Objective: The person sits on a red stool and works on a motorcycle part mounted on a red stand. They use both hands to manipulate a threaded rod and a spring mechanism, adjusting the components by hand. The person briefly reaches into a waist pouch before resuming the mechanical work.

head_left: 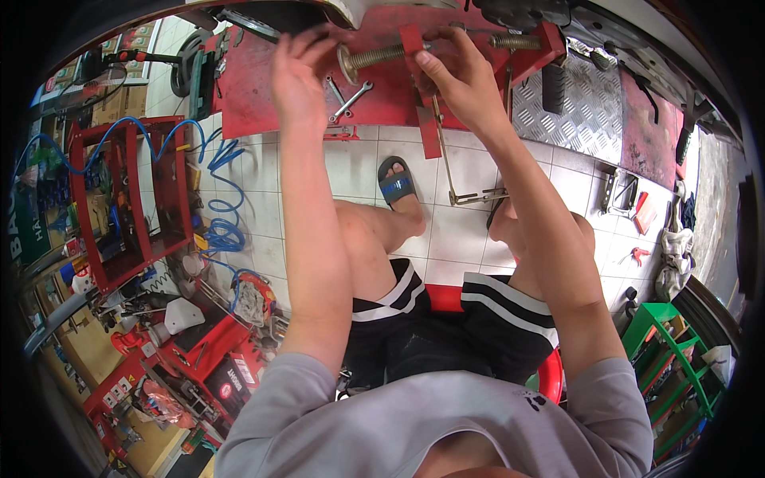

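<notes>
Red is the colour of the bench (247, 88) over which both hands are working. The left hand (301, 76) has its fingers loosely spread and is a little blurred; it is just beside the round head of a thick screw (378, 56), and I cannot tell whether it touches it. The screw lies between the two hands, nearly level, and its right end meets an upright red plate (411, 49). The right hand (462, 76) is just to the right of this plate, with the thumb at it and the fingers bent above; whether they pinch the plate, I cannot tell. Farther right of this hand, a second screw (514, 41) reaches to a red block (550, 49). Below the right hand, a thin rod (443, 151) hangs down beside a red bar (429, 131). To the right of the left hand and a bit lower, two wrenches (349, 100) lie crossed on the bench. Well to the left and lower is a coiled blue hose (225, 237), near a red rack (131, 199).
</notes>
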`<state>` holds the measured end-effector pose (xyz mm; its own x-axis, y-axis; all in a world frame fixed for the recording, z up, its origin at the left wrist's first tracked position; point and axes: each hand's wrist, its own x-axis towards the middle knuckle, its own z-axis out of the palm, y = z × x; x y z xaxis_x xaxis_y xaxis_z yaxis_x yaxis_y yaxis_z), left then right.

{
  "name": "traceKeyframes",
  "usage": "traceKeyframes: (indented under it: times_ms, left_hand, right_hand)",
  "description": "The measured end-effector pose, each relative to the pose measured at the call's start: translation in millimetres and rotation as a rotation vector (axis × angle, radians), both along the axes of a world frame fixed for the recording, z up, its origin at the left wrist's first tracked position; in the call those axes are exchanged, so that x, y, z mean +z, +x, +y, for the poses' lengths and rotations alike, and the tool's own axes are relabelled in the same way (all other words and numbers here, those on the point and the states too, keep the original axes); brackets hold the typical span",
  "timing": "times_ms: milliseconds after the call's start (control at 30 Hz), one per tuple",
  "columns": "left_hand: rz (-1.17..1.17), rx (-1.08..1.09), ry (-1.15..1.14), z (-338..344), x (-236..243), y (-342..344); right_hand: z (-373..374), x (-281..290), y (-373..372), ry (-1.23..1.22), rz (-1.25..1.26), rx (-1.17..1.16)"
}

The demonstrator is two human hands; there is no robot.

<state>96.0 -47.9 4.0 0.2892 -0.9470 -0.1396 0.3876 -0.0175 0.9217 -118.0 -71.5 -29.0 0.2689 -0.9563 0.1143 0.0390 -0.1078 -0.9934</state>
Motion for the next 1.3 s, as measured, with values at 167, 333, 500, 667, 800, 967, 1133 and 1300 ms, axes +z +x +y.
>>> traceKeyframes:
  times_ms: [167, 333, 500, 667, 800, 967, 1133, 1300]
  left_hand:
    - [-0.116, 0.119, 0.111, 1.4, 2.2, -5.3]
    - [0.17, 0.031, -0.193, 1.9, 11.6, -3.9]
    - [-0.243, 0.087, 0.054, 0.1, -3.4, -3.3]
    - [-0.22, 0.119, -0.159, 1.6, 11.2, -2.0]
    - [-0.357, -0.025, -0.043, 0.6, -1.5, -5.7]
    - [-0.373, 0.095, -0.143, -1.6, -1.9, -2.8]
    - [-0.477, 0.036, -0.234, -0.5, -6.5, 1.7]
    - [-0.332, 0.133, -0.022, 0.1, -2.9, 0.9]
  right_hand:
    - [-1.0, -1.8, -0.5, -0.017, 0.025, -0.004]
    - [0.1, 2.0, -5.1, 0.043, 0.16, -0.038]
    - [4.0, 8.0, -2.4, 0.089, 0.213, -0.024]
    - [0.4, 4.3, -5.1, 0.085, 0.244, -0.009]
    - [1.6, 5.3, -4.0, 0.08, 0.226, -0.016]
    - [0.0, 1.9, -5.0, 0.052, 0.275, -0.036]
    - [-1.3, 1.3, -5.7, 0.062, 0.258, -0.019]
    - [0.9, 5.8, -4.7, 0.042, 0.3, -0.009]
